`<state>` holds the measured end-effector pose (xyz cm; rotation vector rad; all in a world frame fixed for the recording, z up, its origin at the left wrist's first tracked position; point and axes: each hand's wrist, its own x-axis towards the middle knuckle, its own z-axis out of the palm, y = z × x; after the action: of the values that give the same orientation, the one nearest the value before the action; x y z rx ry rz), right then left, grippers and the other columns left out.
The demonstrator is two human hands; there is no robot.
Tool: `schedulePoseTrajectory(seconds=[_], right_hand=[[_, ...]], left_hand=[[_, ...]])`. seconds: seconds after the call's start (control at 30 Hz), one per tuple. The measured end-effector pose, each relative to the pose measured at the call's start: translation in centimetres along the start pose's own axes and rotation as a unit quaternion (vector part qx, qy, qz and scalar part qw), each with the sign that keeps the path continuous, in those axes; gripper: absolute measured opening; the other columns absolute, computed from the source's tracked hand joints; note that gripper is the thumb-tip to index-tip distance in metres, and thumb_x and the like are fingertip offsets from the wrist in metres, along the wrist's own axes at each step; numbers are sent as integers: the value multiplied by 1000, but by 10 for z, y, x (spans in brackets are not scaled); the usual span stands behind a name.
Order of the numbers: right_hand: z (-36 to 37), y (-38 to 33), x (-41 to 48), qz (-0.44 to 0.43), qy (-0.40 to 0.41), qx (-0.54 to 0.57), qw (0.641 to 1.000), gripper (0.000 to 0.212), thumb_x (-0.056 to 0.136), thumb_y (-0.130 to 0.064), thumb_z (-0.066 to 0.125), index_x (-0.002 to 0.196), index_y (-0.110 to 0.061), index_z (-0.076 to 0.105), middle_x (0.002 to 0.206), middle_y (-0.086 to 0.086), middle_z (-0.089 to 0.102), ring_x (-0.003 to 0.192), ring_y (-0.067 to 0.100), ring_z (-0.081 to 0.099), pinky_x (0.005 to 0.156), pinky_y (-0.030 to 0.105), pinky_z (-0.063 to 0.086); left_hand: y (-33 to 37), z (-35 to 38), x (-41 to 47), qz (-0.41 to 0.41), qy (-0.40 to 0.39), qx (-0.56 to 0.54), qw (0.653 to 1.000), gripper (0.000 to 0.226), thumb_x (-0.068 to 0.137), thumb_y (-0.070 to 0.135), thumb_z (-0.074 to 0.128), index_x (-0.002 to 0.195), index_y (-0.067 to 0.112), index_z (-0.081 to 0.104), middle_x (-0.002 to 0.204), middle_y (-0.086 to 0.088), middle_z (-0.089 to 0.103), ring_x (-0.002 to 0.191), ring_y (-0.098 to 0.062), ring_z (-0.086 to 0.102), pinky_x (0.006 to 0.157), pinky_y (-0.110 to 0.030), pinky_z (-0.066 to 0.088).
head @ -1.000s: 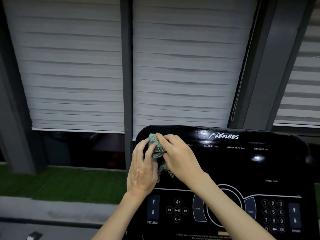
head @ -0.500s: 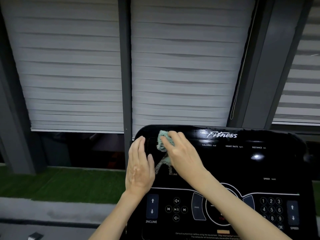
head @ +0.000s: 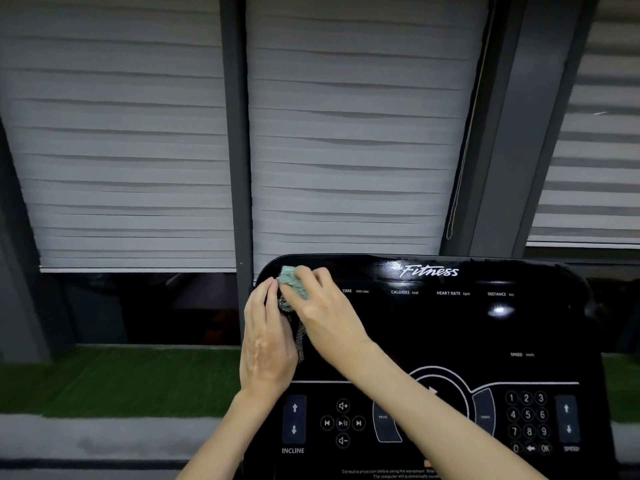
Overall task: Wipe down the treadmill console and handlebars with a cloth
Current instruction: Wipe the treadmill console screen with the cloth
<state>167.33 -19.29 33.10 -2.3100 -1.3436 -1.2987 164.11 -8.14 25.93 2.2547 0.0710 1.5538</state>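
Pressing the bunched green cloth against the top left corner of the console, my right hand has its fingers curled over the wad. A loose tail of the cloth hangs down between the two hands. My left hand lies flat with straight fingers along the console's left edge, just beside the cloth. I cannot tell whether its fingertips touch the cloth. The hands sit close together, almost side by side.

The main risk, as I judge it, is the controls lower down. The incline arrows and media buttons sit just below my left wrist, and my right forearm crosses above the centre panel. A long downward stroke or a leaning wrist could press one. The wad is also small, so bare fingers may drag over the glossy black surface and leave smears. The hanging tail could slip free if my hold loosens. The handlebars are out of view.
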Motion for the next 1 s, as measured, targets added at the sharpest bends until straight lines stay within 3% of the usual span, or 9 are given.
schedulePoseTrajectory(seconds=[0.1,0.23,0.33,0.43,0.57,0.7,0.77,0.87,1.0], right_hand=[[-3,6,-6,1,5,-18,1000,49,81,-1,27,110,-7,67,109,12,60,80,26,51,65,26,48],[-13,42,-36,17,8,-41,999,49,77,3,35,116,-5,64,118,13,51,88,29,49,69,31,51],[-25,82,-69,60,28,-61,996,53,70,11,50,118,-6,64,121,12,46,91,31,48,72,35,53],[-38,113,-100,136,22,-65,988,70,56,22,69,119,-7,65,122,12,45,94,32,46,69,36,54],[-37,112,-104,208,56,-49,975,65,56,27,68,112,-4,67,118,15,50,92,34,48,61,37,54],[-24,79,-74,154,62,-39,985,42,78,6,50,115,-8,66,119,14,52,93,31,45,66,37,54],[-17,60,-56,115,48,-26,992,43,84,-8,38,117,-10,65,119,11,52,92,28,44,65,36,54],[-14,52,-43,77,39,-32,996,43,83,-8,37,115,-12,66,119,7,51,92,26,43,56,28,50],[-23,86,-72,69,52,-49,995,42,82,-5,38,112,-9,67,122,6,46,93,28,45,65,33,54]], left_hand=[[-1,0,1,8,-4,-1,1000,45,95,4,36,138,-10,41,140,-19,43,134,-30,39,115,-35,31],[7,-3,11,34,-23,7,999,47,95,8,41,139,-7,44,142,-18,44,136,-31,39,115,-40,32],[20,3,28,74,-49,41,995,50,96,16,39,141,-4,43,147,-16,43,139,-31,36,118,-39,26],[28,12,44,102,-83,112,985,53,97,21,35,146,-1,38,152,-15,38,143,-30,32,116,-43,28],[29,18,45,99,-102,180,973,56,99,26,32,149,1,32,154,-13,36,145,-28,28,116,-43,28],[31,19,45,102,-97,183,973,55,99,26,33,148,1,34,151,-14,40,143,-28,31,115,-42,29],[30,19,45,104,-95,180,974,55,99,26,33,148,0,35,150,-15,41,143,-29,32,114,-43,31],[29,17,44,112,-94,177,973,55,99,25,34,148,0,34,150,-16,40,142,-31,33,114,-45,32],[30,16,45,111,-93,173,974,56,99,26,36,148,0,34,150,-16,40,142,-31,33,115,-45,30]])
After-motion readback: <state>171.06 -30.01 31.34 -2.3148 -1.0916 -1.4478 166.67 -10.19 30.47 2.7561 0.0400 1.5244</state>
